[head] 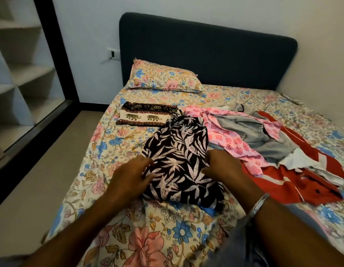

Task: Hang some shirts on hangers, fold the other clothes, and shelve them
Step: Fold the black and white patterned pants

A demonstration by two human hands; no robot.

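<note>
Floral bedsheet (pixel 113 224) beneath dark headboard (pixel 205 53), shelves (pixel 26 74) left.

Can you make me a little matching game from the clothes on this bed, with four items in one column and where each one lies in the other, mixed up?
Things:
1. leaf-print garment
2. elephant-print cloth
3. grey jeans
4. pillow

Places:
A. against the dark headboard
B. folded flat, just beyond the leaf-print piece
C. between the left hand and the right hand
D. on top of the unfolded pile, over the pink garment

Pairs: 1-C, 2-B, 3-D, 4-A
</note>
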